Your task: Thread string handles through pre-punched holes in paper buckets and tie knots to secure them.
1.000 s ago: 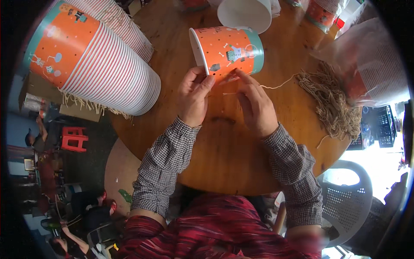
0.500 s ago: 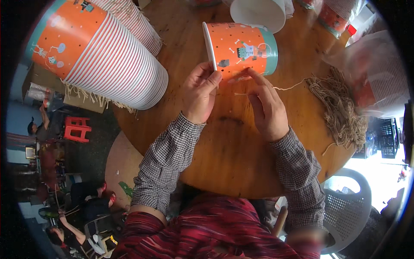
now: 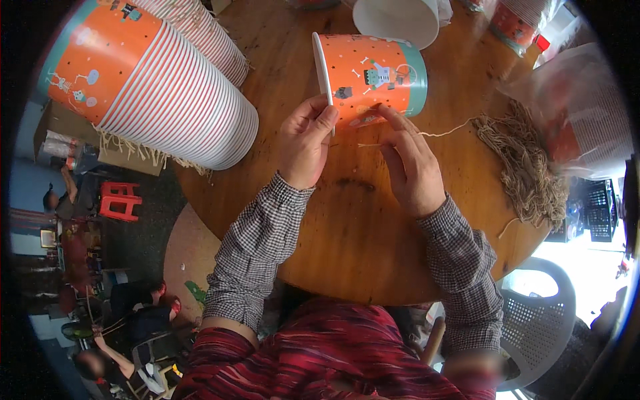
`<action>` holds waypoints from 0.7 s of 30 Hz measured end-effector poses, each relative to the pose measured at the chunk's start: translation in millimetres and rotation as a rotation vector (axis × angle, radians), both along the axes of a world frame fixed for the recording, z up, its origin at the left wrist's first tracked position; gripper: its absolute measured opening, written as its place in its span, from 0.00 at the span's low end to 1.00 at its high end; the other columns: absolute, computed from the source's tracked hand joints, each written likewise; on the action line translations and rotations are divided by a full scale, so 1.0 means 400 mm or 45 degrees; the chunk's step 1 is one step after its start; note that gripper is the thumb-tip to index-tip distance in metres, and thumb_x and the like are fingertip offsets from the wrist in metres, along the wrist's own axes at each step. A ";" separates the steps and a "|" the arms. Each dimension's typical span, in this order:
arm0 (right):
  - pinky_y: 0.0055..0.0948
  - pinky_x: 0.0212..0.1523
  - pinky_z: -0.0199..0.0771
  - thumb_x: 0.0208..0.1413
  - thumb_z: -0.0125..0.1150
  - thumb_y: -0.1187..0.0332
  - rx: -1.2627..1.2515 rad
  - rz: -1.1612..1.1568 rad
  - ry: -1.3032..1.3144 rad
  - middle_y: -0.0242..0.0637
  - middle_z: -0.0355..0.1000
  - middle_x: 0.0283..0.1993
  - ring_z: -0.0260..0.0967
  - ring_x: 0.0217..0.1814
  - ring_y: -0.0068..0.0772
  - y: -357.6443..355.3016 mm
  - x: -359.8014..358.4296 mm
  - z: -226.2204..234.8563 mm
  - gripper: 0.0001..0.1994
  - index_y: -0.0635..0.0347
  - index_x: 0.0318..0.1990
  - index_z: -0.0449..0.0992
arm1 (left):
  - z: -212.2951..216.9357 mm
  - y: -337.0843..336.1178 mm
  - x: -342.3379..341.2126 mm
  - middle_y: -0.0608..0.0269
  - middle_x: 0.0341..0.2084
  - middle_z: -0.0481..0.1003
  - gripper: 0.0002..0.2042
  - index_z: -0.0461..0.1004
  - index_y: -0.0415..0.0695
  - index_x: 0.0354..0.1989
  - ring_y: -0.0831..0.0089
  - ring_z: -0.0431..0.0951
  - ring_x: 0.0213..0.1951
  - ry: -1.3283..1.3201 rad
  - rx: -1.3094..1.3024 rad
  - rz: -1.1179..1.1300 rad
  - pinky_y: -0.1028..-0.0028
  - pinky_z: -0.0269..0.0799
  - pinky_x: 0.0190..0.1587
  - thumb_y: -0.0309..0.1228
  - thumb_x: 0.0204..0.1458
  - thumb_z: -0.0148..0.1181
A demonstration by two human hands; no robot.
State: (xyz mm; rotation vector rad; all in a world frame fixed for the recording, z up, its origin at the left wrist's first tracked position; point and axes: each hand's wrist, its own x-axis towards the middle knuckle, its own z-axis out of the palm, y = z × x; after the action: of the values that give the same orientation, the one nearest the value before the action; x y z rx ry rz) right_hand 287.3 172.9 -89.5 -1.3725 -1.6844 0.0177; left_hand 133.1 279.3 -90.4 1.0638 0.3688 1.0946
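Between our two hands, on the round wooden worktop point(image 3: 373, 227), an orange paper cup point(image 3: 373, 83) lies on its side, white rim toward our left and teal base toward our right. Our left hand point(image 3: 305, 141) pinches that rim, its fingers point(image 3: 325, 117) closed narrowly on the edge. Our right hand point(image 3: 410, 163) rests just beside the cup's lower wall, its fingers point(image 3: 393, 120) touching the cup and nipping a thin string point(image 3: 440, 132) that trails off to the right. That string runs toward a pile of tan strings point(image 3: 527, 167) lying well right of our right fingers. Far to the left of our left fingers, a long stack of cups point(image 3: 160, 87) lies on its side across the worktop's edge. Above the cup, beyond our fingertips, stands a white cup point(image 3: 397, 19), open mouth toward us. A clear bag point(image 3: 580, 113) sits past the string pile.
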 end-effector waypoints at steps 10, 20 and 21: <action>0.39 0.56 0.66 0.53 0.55 0.78 0.026 0.039 0.118 0.50 0.65 0.59 0.63 0.61 0.49 -0.005 -0.015 0.006 0.06 0.66 0.38 0.69 | -0.011 -0.012 0.010 0.65 0.41 0.73 0.11 0.69 0.36 0.47 0.82 0.71 0.40 -0.001 -0.066 -0.078 0.81 0.66 0.44 0.25 0.57 0.55; 0.26 0.40 0.72 0.53 0.58 0.75 -0.116 -0.054 0.861 0.39 0.68 0.35 0.71 0.36 0.30 -0.007 -0.024 0.004 0.04 0.67 0.33 0.71 | -0.026 -0.047 0.034 0.58 0.45 0.72 0.15 0.65 0.34 0.50 0.74 0.71 0.49 0.105 0.021 -0.109 0.75 0.66 0.54 0.23 0.56 0.55; 0.26 0.40 0.72 0.53 0.59 0.75 -0.106 -0.022 0.898 0.39 0.69 0.36 0.72 0.36 0.30 -0.005 -0.020 -0.002 0.05 0.67 0.33 0.71 | -0.027 -0.047 0.035 0.58 0.45 0.72 0.15 0.65 0.34 0.51 0.74 0.71 0.49 0.107 0.014 -0.103 0.75 0.67 0.54 0.23 0.56 0.55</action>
State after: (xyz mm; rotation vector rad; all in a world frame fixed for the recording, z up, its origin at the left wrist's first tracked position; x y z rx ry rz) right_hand 279.2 170.9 -90.3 -1.2409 -1.0845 0.5086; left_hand 147.0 260.6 -101.3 1.1275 0.3836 0.9835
